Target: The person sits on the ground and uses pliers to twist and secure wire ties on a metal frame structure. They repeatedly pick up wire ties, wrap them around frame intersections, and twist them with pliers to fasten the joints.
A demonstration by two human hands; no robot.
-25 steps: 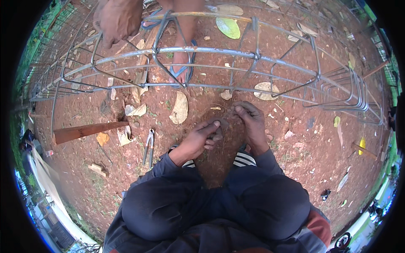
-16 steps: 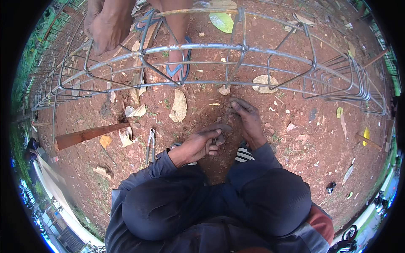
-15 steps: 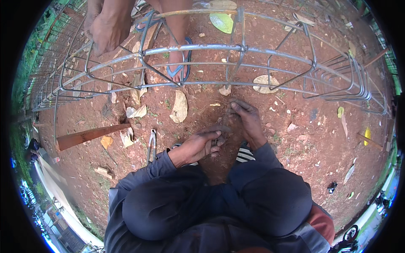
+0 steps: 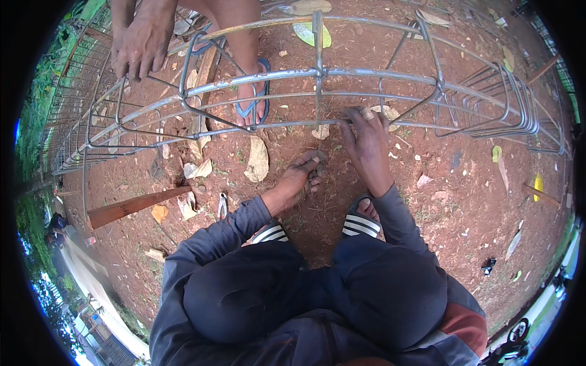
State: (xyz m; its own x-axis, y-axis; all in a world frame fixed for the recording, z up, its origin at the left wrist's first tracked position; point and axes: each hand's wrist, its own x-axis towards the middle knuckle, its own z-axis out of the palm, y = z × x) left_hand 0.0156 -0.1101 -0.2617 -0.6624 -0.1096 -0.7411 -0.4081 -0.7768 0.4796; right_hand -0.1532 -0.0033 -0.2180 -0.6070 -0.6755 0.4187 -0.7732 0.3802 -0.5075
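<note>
Rebar cage [image 4: 317, 73] — long grey steel bars tied with bent stirrups — lies on its side across red dirt ground [image 4: 464, 201]. Right hand [image 4: 366, 143] curls closed around a lower bar. Left hand [image 4: 303, 177], just below, pinches shut on something too small to tell. Another person's hand [image 4: 143, 43] rests on the cage's top bar.

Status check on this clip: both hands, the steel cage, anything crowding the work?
Left hand pinched shut at a lower rebar cage joint; right hand grips its lower bar. Another person's hand and sandalled foot at the cage.
</note>
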